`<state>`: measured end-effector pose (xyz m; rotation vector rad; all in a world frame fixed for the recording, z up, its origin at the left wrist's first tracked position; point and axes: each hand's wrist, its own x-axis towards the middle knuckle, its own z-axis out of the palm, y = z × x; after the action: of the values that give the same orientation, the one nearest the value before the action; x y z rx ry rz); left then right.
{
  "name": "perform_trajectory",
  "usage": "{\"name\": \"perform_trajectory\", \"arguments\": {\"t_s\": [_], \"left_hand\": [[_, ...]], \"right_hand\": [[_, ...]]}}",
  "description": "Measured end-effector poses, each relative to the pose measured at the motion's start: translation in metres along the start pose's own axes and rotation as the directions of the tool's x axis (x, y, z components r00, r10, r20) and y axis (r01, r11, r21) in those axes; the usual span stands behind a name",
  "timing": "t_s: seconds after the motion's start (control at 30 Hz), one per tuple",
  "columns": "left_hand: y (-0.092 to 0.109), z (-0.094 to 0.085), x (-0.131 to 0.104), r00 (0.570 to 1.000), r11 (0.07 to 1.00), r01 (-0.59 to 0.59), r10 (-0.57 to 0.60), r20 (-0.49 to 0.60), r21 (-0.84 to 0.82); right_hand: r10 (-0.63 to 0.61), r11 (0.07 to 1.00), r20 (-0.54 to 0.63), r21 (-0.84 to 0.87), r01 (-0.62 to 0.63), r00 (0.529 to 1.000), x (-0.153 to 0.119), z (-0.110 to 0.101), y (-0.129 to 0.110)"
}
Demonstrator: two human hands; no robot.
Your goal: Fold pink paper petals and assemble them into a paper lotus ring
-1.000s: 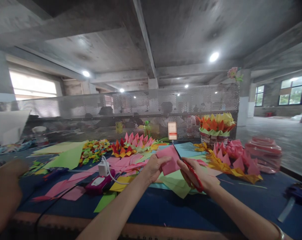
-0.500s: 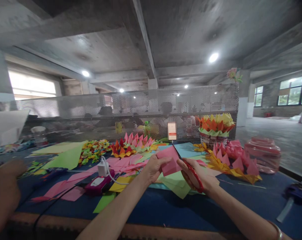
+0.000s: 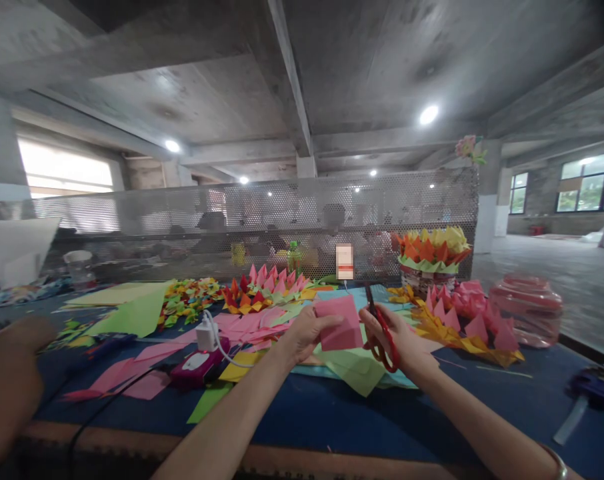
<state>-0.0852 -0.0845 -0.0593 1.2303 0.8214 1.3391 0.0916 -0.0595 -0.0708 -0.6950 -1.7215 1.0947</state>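
Observation:
A square of pink paper is pinched at its left side by my left hand, the thumb lying on its face. My right hand is closed round red-handled scissors, whose dark blades point up and away, just right of the paper and apart from it. Under both hands lie a pale green sheet and light blue sheets. Long pink paper pieces are spread to the left of my left hand.
A purple power block with a white charger sits left. Folded pink paper points stand behind. To the right are a paper-flower basket, a clear pink jar and a blue glue gun. Another person's blurred hand is far left.
The scissors have come away from the pink paper, and my right hand has turned them more upright. The paper now hangs straighter in my left hand.

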Motion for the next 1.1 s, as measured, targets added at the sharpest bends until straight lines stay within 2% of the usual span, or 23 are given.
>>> {"name": "perform_trajectory", "arguments": {"t_s": [0.1, 0.17, 0.27, 0.4, 0.47, 0.6, 0.77, 0.87, 1.0, 1.1], "left_hand": [[-0.002, -0.002, -0.001, 0.994, 0.996, 0.049, -0.057, 0.092, 0.08], [-0.003, -0.004, -0.002, 0.984, 0.986, 0.084, -0.105, 0.141, 0.144], [-0.004, -0.007, -0.004, 0.972, 0.968, 0.106, -0.15, 0.183, 0.229], [-0.001, -0.011, -0.006, 0.96, 0.942, 0.109, -0.184, 0.213, 0.319], [-0.001, -0.013, -0.006, 0.953, 0.931, 0.123, -0.208, 0.221, 0.344], [-0.002, -0.013, -0.002, 0.973, 0.946, 0.127, -0.177, 0.146, 0.3], [-0.002, -0.009, 0.004, 0.989, 0.98, 0.147, -0.147, -0.014, 0.136], [-0.004, -0.005, 0.005, 0.99, 0.992, 0.118, -0.114, -0.088, 0.042], [-0.006, -0.004, 0.005, 0.988, 0.998, 0.047, -0.039, -0.152, 0.05], [-0.001, -0.01, 0.006, 0.977, 0.998, -0.002, 0.015, -0.213, 0.062]], "right_hand": [[-0.036, 0.987, -0.021, 0.159, 0.039, 0.999, 0.004, -0.002, 0.0], [-0.075, 0.979, -0.011, 0.191, 0.076, 0.997, 0.005, -0.004, -0.001], [-0.089, 0.98, 0.073, 0.183, 0.075, 0.993, 0.006, -0.007, 0.001], [-0.035, 0.986, 0.221, 0.166, -0.003, 0.975, 0.004, -0.009, 0.004], [-0.022, 0.988, 0.255, 0.156, -0.019, 0.967, 0.003, -0.009, 0.004], [-0.033, 0.983, 0.174, 0.184, 0.0, 0.984, 0.004, -0.006, 0.003], [-0.045, 0.973, 0.032, 0.227, 0.036, 0.999, 0.004, -0.003, 0.003], [-0.028, 0.974, -0.021, 0.225, 0.032, 0.999, 0.003, -0.001, 0.003], [-0.016, 0.975, -0.038, 0.219, 0.024, 0.999, 0.004, 0.0, 0.004], [0.024, 0.976, -0.054, 0.216, -0.012, 0.998, 0.007, -0.001, 0.003]]}}
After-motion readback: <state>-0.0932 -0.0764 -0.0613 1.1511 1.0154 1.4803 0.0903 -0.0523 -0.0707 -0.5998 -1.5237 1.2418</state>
